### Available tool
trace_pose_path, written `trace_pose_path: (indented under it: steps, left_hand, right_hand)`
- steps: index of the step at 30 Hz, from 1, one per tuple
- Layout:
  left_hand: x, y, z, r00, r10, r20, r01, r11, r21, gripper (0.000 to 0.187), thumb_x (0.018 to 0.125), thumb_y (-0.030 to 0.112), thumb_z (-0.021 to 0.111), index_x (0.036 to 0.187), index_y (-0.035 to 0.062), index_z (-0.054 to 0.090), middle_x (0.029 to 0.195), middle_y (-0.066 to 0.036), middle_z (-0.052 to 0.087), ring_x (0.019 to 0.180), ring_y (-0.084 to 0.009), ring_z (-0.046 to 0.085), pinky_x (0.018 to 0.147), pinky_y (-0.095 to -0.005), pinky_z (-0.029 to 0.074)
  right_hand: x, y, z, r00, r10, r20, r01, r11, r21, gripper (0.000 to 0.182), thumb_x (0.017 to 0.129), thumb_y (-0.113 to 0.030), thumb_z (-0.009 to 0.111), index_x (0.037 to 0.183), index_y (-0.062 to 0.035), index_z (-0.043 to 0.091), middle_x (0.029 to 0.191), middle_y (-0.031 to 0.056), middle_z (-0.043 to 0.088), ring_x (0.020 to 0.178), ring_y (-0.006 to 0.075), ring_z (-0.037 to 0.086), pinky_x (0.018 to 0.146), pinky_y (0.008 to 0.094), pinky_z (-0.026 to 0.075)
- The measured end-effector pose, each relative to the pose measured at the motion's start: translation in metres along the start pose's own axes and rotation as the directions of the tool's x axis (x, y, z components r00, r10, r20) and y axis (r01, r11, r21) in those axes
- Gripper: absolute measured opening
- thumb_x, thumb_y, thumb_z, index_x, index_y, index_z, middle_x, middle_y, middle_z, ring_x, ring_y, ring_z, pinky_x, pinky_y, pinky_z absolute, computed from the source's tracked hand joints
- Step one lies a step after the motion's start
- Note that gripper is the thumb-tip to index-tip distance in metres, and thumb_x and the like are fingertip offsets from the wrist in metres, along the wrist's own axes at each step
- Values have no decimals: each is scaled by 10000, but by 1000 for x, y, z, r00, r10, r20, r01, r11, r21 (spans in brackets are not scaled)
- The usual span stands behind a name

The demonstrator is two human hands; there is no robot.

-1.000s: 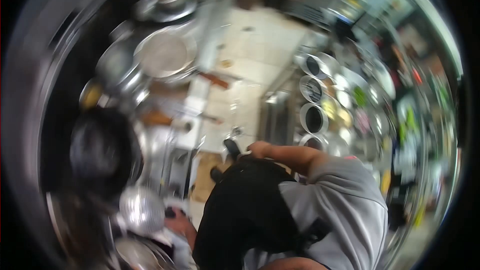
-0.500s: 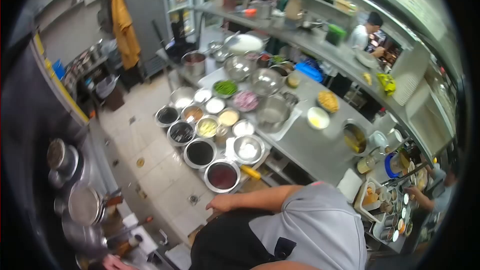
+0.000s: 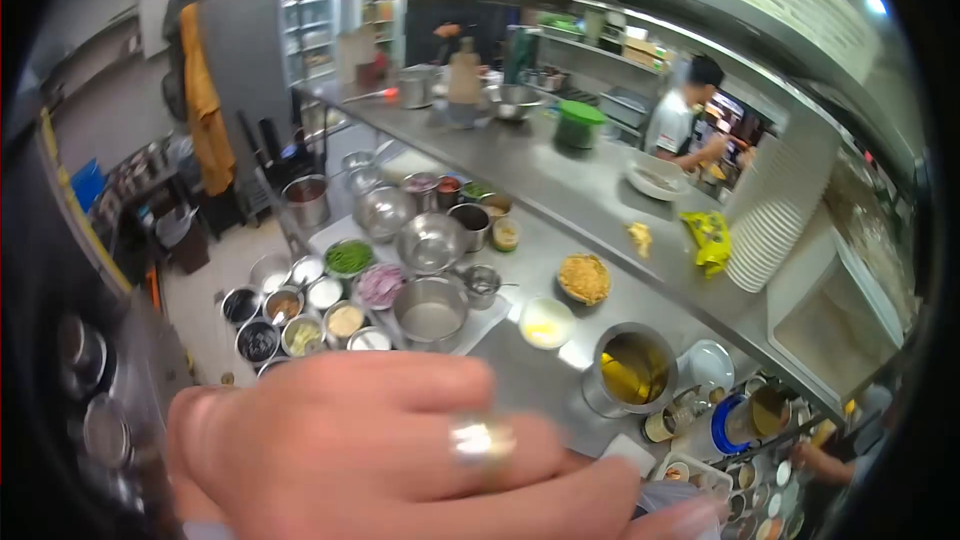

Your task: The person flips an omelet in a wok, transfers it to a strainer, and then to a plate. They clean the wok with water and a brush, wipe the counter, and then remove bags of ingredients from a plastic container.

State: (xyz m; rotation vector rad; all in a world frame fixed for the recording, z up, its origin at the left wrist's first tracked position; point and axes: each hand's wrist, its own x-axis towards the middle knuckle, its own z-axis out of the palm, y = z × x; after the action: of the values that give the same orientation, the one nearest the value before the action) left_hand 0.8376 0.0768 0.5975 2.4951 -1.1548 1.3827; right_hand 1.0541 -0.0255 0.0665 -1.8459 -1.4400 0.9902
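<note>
My left hand [image 3: 350, 450] fills the bottom of the view, very close to the camera, back of the hand toward me. Its fingers are bent and closed, and a ring [image 3: 480, 440] sits on one of them. The fingertips are hidden, and I cannot tell what they hold. My right hand is out of sight. Just beyond the knuckles, a large steel pot [image 3: 430, 312] stands beside a bowl of sliced red onion [image 3: 381, 286] and chopped greens [image 3: 349, 257]. Farther right are a white bowl with something yellow [image 3: 547, 324] and a bowl of golden food [image 3: 584, 278].
A deep pot with yellowish liquid [image 3: 634, 368] stands on the steel counter [image 3: 510, 350]. Above runs a steel shelf [image 3: 590, 210] with a green-lidded tub [image 3: 579, 125] and a yellow packet [image 3: 708, 240]. A person [image 3: 680, 120] works beyond it; another's arm [image 3: 825, 463] reaches in at right.
My view has swung up and to the right, shifting the counter leftward. My left hand has come up large before the camera. My right arm, earlier stretched over the floor side, is gone from view.
</note>
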Motion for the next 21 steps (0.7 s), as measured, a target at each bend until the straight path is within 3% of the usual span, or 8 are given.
trace_pose_path:
  steps: [1, 3, 4, 6, 8, 12, 14, 21]
  left_hand:
    - [2, -21, 14, 963, 183, -197, -207, 972, -107, 245, 905, 179, 781, 1142, 187, 847, 901, -84, 780, 497, -94, 521, 418, -292, 375]
    - [7, -60, -21, 988, -3, 152, 80, 859, -506, 127, 1013, 159, 648, 1073, 69, 714, 935, -156, 770, 569, -168, 545, 515, -297, 418]
    - [-3, -97, -28, 982, -139, 125, 186, 685, -704, 180, 989, 81, 628, 1120, 22, 737, 1008, -184, 766, 618, -168, 577, 548, -308, 481]
    - [18, -131, 8, 898, -237, -371, 176, 966, -189, 441, 992, 46, 574, 1420, -55, 609, 1169, -208, 725, 769, -151, 597, 711, -281, 507]
    - [41, -209, 14, 888, -271, -371, 218, 959, -178, 459, 999, 36, 571, 1451, -46, 577, 1203, -170, 713, 833, -145, 612, 759, -283, 527]
    - [88, -362, 24, 771, -442, -459, 483, 875, -30, 468, 965, 139, 643, 1420, 31, 622, 1241, -132, 706, 912, -167, 670, 827, -304, 565]
    - [105, -456, 12, 798, -348, -493, 544, 768, 338, 521, 899, 208, 694, 1388, 36, 637, 1250, -166, 710, 971, -271, 719, 901, -377, 583]
    - [145, -665, 2, 872, -363, -329, 483, 527, 699, 631, 859, 195, 653, 1463, 45, 555, 1451, -243, 571, 1316, -412, 575, 1145, -452, 464]
  right_hand:
    - [-16, 13, -16, 997, 69, -44, -69, 998, -9, 399, 1019, -281, 637, 1411, -208, 656, 1093, 181, 759, 976, 342, 739, 879, 428, 571]
    - [-42, 43, -34, 976, -37, -215, 34, 999, -16, 362, 1024, -290, 619, 1370, -205, 684, 1091, 188, 755, 973, 347, 737, 899, 416, 568]
    - [-54, 63, -43, 967, -9, -254, 1, 1000, -31, 373, 1027, -273, 637, 1386, -179, 678, 1085, 166, 767, 942, 293, 742, 869, 387, 573]
    - [-77, 64, -57, 953, 10, -303, -23, 999, -38, 386, 1030, -257, 654, 1402, -154, 672, 1079, 144, 778, 912, 239, 747, 839, 358, 579]
    - [-98, 83, -56, 914, 191, -358, -118, 969, 215, 403, 1018, -272, 666, 1408, -171, 669, 1061, 176, 764, 869, 287, 752, 816, 364, 576]
    - [-127, 79, -67, 851, 220, -476, -225, 973, 48, 405, 1010, -259, 672, 1393, -125, 677, 1015, 160, 781, 859, 246, 765, 818, 346, 580]
    - [-134, 86, -72, 805, 263, -532, -262, 962, 80, 407, 1006, -255, 675, 1383, -102, 682, 1003, 159, 787, 849, 225, 767, 809, 340, 581]
    - [-184, 86, -37, 475, 499, -725, -369, 861, 351, 383, 968, -215, 711, 1307, -38, 710, 940, 189, 788, 809, 215, 783, 751, 343, 602]
